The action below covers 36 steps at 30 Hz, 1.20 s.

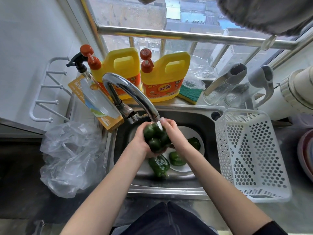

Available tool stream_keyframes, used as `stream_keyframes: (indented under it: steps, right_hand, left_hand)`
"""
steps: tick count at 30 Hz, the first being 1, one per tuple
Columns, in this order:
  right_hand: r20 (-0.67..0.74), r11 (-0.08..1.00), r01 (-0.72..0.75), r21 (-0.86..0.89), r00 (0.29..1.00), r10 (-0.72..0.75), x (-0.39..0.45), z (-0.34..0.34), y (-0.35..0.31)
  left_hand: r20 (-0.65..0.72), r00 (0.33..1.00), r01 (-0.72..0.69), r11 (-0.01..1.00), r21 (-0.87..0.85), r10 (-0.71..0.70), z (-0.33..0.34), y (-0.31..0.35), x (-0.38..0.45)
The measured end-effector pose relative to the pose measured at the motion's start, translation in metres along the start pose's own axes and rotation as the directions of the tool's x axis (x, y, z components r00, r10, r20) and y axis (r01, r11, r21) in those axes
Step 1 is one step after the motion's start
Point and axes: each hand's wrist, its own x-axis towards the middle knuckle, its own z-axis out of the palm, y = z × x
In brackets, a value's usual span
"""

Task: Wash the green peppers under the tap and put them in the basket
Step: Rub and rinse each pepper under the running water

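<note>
The left hand (141,138) and right hand (171,131) wrap around one green pepper (155,138) under the tap (135,94) in the middle of the frame, and should turn it so water reaches every side before the basket (250,150) at right.

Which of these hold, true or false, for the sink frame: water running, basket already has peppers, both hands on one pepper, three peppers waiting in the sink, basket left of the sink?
1. Water runs from the tap. True.
2. The white basket holds peppers. False: none are visible in it.
3. The left hand and right hand both hold the green pepper. True.
4. Three more peppers lie low in the sink. True.
5. The basket stands left of the sink. False: it stands on the right.
</note>
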Motion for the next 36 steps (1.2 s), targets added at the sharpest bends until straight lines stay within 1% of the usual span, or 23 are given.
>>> stream_keyframes:
  steps: [1, 2, 3, 6, 8, 9, 11, 14, 16, 18, 19, 20, 21, 23, 24, 25, 27, 29, 31, 32, 34, 35, 36]
  right_hand:
    - [0.053, 0.997, 0.078, -0.014, 0.996, -0.077, -0.007, -0.001, 0.004]
    - [0.076, 0.989, 0.144, -0.024, 0.987, -0.142, -0.013, -0.003, 0.007]
    - [0.066, 0.98, 0.195, -0.048, 0.979, -0.192, -0.014, -0.004, 0.012]
    - [-0.051, 0.947, 0.257, -0.195, 0.961, -0.272, -0.016, -0.004, 0.02]
    - [-0.108, 0.898, 0.28, -0.339, 0.937, -0.332, -0.019, -0.002, 0.026]
    - [-0.122, 0.881, 0.294, -0.371, 0.925, -0.36, -0.022, -0.001, 0.03]
    - [-0.096, 0.876, 0.3, -0.378, 0.928, -0.359, -0.025, 0.0, 0.034]
    - [0.032, 0.901, 0.249, -0.355, 0.967, -0.254, -0.023, -0.009, 0.026]
    - [0.086, 0.94, 0.202, -0.274, 0.979, -0.185, -0.023, -0.016, 0.022]
    - [0.114, 0.998, 0.06, 0.026, 0.991, -0.063, -0.025, -0.019, 0.021]
    - [0.105, 0.986, 0.006, 0.165, 0.994, -0.023, -0.025, -0.018, 0.024]
    - [0.053, 0.972, 0.016, 0.234, 0.998, -0.03, -0.025, -0.016, 0.027]
    - [-0.041, 0.975, 0.087, 0.205, 0.996, -0.08, -0.025, -0.013, 0.029]
    - [-0.184, 0.967, 0.254, -0.006, 0.95, -0.251, -0.022, -0.01, 0.033]
    - [-0.195, 0.939, 0.32, -0.128, 0.92, -0.34, -0.021, -0.012, 0.033]
    - [-0.16, 0.9, 0.37, -0.229, 0.898, -0.41, -0.02, -0.015, 0.033]
    - [-0.051, 0.807, 0.427, -0.407, 0.872, -0.487, -0.016, -0.024, 0.038]
    - [-0.006, 0.672, 0.469, -0.573, 0.818, -0.575, -0.015, -0.031, 0.043]
    - [0.004, 0.564, 0.547, -0.619, 0.72, -0.694, -0.017, -0.029, 0.044]
    - [0.032, 0.522, 0.607, -0.599, 0.669, -0.742, -0.019, -0.026, 0.041]
    - [0.088, 0.447, 0.725, -0.523, 0.568, -0.818, -0.018, -0.022, 0.036]
    - [0.062, 0.463, 0.745, -0.48, 0.555, -0.829, -0.017, -0.021, 0.034]
    - [-0.007, 0.522, 0.737, -0.429, 0.576, -0.818, -0.016, -0.021, 0.032]
  left_hand:
    - [-0.025, 0.999, 0.027, 0.999, -0.026, -0.028, 0.0, 0.005, -0.001]
    - [-0.049, 0.998, 0.028, 1.0, -0.006, -0.028, 0.001, 0.007, 0.001]
    - [-0.062, 0.998, 0.027, 1.0, 0.014, -0.026, 0.003, 0.009, -0.001]
    - [-0.074, 0.997, -0.012, 0.996, 0.084, 0.019, 0.007, 0.01, 0.003]
    - [-0.071, 0.992, -0.091, 0.982, 0.167, 0.104, 0.009, 0.012, 0.004]
    - [-0.07, 0.986, -0.133, 0.966, 0.222, 0.152, 0.011, 0.013, 0.003]
    - [-0.044, 0.982, -0.165, 0.945, 0.282, 0.185, 0.014, 0.013, 0.001]
    - [-0.058, 0.98, -0.166, 0.943, 0.289, 0.191, 0.014, 0.011, 0.005]
    - [-0.081, 0.98, -0.148, 0.943, 0.3, 0.18, 0.016, 0.008, 0.01]
    - [-0.09, 0.981, -0.136, 0.94, 0.313, 0.172, 0.02, 0.005, 0.012]
    - [-0.087, 0.982, -0.133, 0.937, 0.322, 0.169, 0.021, 0.004, 0.012]
    - [-0.083, 0.983, -0.127, 0.937, 0.327, 0.162, 0.022, 0.004, 0.014]
    - [-0.074, 0.986, -0.118, 0.942, 0.314, 0.149, 0.022, 0.002, 0.015]
    - [-0.041, 0.994, -0.091, 0.967, 0.236, 0.104, 0.019, 0.0, 0.014]
    - [-0.019, 0.996, -0.079, 0.975, 0.206, 0.085, 0.017, 0.0, 0.013]
    - [0.001, 0.998, -0.069, 0.978, 0.197, 0.071, 0.016, 0.001, 0.013]
    - [0.014, 0.999, -0.054, 0.975, 0.216, 0.052, 0.013, 0.004, 0.01]
    - [0.014, 0.999, -0.032, 0.967, 0.251, 0.029, 0.012, 0.006, 0.011]
    - [0.004, 1.0, 0.017, 0.963, 0.267, -0.019, 0.011, 0.003, 0.015]
    - [0.005, 0.998, 0.06, 0.956, 0.288, -0.064, 0.01, 0.0, 0.016]
    - [0.041, 0.99, 0.108, 0.903, 0.416, -0.138, 0.006, -0.008, 0.023]
    - [0.067, 0.986, 0.105, 0.875, 0.472, -0.155, 0.004, -0.013, 0.026]
    - [0.091, 0.985, 0.078, 0.855, 0.512, -0.144, 0.004, -0.017, 0.026]
